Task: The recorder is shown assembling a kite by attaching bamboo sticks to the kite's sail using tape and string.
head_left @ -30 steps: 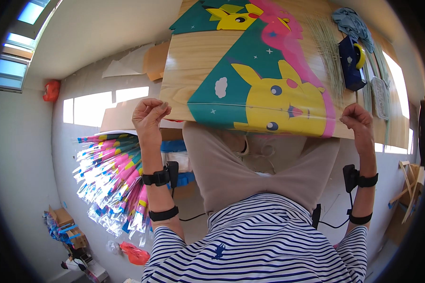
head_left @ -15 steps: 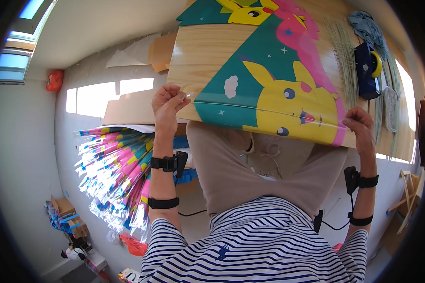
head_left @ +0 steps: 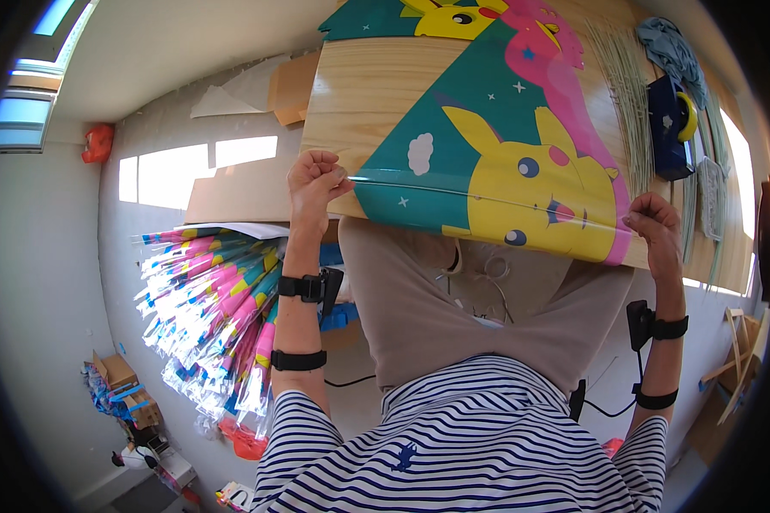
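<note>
A large printed sheet (head_left: 428, 192) in teal, yellow and pink, with a cartoon face, lies on the wooden table; its near edge hangs toward my lap. Across its near part runs a thin glossy strip (head_left: 436, 186); whether it is tape or a slim rod, I cannot tell. My left hand (head_left: 315, 181) pinches the strip's left end, just off the sheet's teal side. At the pink side, my right hand (head_left: 654, 221) has its fingertips pinched at the other end. What exactly lies between those fingertips is hidden.
Another printed sheet (head_left: 385, 21) lies at the table's far edge. To the right are a bundle of thin sticks (head_left: 620, 94), a dark blue tape dispenser (head_left: 669, 128) with a yellow roll, a clear tray (head_left: 710, 201) and a blue-grey cloth (head_left: 669, 51). Packed colourful bundles (head_left: 214, 308) fan out at left.
My left hand has shifted slightly to the right, toward the sheet. The right hand and the sheet look nearly the same, both hands still pinched.
</note>
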Motion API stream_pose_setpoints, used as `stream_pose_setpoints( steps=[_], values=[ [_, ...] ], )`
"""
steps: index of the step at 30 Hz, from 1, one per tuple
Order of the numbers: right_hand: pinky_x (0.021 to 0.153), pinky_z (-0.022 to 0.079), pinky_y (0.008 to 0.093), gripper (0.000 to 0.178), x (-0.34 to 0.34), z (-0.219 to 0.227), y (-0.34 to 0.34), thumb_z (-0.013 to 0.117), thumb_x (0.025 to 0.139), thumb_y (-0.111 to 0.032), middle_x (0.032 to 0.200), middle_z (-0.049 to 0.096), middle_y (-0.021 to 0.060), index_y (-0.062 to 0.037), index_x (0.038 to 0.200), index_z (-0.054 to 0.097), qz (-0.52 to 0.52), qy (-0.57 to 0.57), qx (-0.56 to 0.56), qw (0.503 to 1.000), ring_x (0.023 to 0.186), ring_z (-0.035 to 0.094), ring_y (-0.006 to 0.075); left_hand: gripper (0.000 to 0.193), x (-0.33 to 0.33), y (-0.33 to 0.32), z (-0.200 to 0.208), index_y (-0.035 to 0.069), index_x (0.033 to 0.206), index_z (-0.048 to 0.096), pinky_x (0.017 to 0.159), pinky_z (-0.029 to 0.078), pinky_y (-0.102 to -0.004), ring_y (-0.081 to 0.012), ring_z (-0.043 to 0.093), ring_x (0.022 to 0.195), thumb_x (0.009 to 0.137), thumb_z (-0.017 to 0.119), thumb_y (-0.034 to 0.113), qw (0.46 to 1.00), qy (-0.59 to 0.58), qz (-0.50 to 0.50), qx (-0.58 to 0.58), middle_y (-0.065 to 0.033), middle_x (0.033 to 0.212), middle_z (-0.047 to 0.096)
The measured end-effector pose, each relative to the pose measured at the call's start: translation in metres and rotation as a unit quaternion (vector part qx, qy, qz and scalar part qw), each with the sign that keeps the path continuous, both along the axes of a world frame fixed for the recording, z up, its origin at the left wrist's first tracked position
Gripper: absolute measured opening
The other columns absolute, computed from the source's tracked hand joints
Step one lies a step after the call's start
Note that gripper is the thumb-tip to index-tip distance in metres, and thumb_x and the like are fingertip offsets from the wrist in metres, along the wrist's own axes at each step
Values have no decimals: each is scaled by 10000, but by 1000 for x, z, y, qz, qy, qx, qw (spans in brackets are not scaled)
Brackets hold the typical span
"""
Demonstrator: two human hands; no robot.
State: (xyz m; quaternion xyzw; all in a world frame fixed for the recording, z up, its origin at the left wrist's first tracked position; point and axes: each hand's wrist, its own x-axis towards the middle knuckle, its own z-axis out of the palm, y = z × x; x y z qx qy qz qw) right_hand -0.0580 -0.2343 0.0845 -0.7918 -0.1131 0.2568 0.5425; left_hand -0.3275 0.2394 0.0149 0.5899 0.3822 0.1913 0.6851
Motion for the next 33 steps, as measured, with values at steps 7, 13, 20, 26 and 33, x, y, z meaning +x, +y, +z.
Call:
stream_pose_setpoints(
  steps=[7,13,20,26,33],
  values=[
    [653,371,203,88,-2,0,1,684,822,-22,789,615,-50,-59,897,657,-8,-2,2,1000,724,527,28,230,2,-1,-3,4,1051,579,669,621,-287,-153,663,711,847,634,-87,1000,-6,9,-3,-62,850,624],
    [656,373,205,85,-3,-2,1,681,825,-25,792,620,-46,-60,899,658,-11,-5,4,1000,725,535,33,241,2,2,-7,9,1091,570,746,647,-339,-187,680,756,879,636,-87,1000,2,-2,-6,-68,905,613],
    [664,382,207,86,-3,-1,1,672,827,-18,795,629,-34,-51,905,658,-6,0,-9,1000,744,558,41,232,4,-1,-3,11,1051,598,699,625,-287,-139,650,778,848,643,-90,1000,-2,25,5,-48,871,619],
    [665,383,210,81,-5,0,2,660,828,-13,798,630,-28,-44,903,657,1,-5,-6,1000,746,562,45,237,1,1,1,3,1056,597,717,634,-300,-145,656,765,846,647,-96,999,-21,34,24,-54,865,622],
    [666,385,213,79,-4,-1,1,658,825,-12,799,630,-28,-43,897,654,7,-8,-18,1000,744,564,50,229,-3,1,-8,-24,1083,570,748,653,-326,-209,707,775,873,636,-89,1000,-9,9,2,-92,906,629]
  ],
)
